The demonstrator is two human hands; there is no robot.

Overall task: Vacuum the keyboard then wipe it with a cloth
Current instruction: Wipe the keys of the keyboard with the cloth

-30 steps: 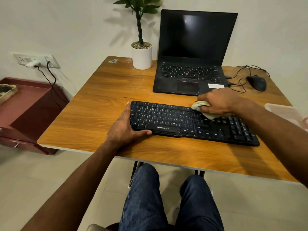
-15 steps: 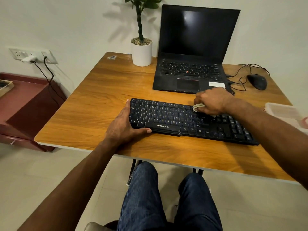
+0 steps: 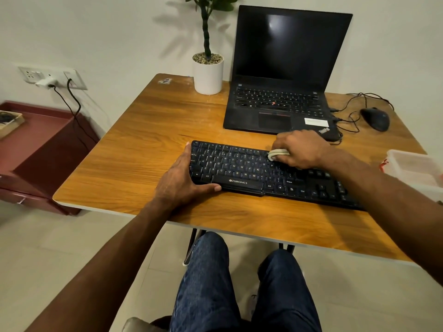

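Observation:
A black keyboard [image 3: 242,168] lies across the wooden table [image 3: 148,149] in front of me. My left hand [image 3: 184,180] clasps its left end, thumb along the front edge and fingers up the side. My right hand [image 3: 302,148] presses a bunched pale cloth [image 3: 276,153] onto the upper rows near the keyboard's middle right. Most of the cloth is hidden under my fingers. My right forearm covers the keyboard's right end. No vacuum is in view.
An open black laptop [image 3: 282,68] stands just behind the keyboard. A white plant pot [image 3: 208,74] is at the back, a black mouse [image 3: 376,118] with cables at the right, and a clear plastic tub [image 3: 414,171] at the right edge. A maroon cabinet [image 3: 43,149] stands left.
My right hand has slid the cloth from the keyboard's middle rows up to its back edge and a little left. The left hand has kept its hold.

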